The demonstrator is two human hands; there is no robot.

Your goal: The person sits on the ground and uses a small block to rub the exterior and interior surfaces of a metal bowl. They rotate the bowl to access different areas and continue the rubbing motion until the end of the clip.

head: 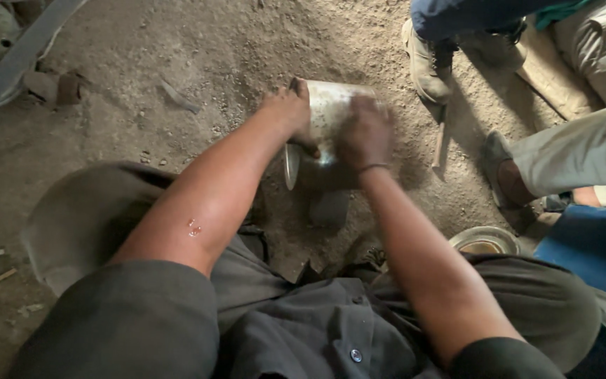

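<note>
The left hand (290, 112) clamps around the near side of a shiny metal pot (327, 116) that lies tipped on its side on the dirt floor (177, 63), its flared rim (290, 167) just below that hand, a hold that seems meant to keep the round body from rolling. The right hand (366, 133), blurred, presses flat on the pot's curved wall just beside the left, fingers mostly closed on something I cannot make out. Another person's shoe (426, 67) stands well beyond the right hand, and a metal bowl (485, 241) sits by the right forearm.
</note>
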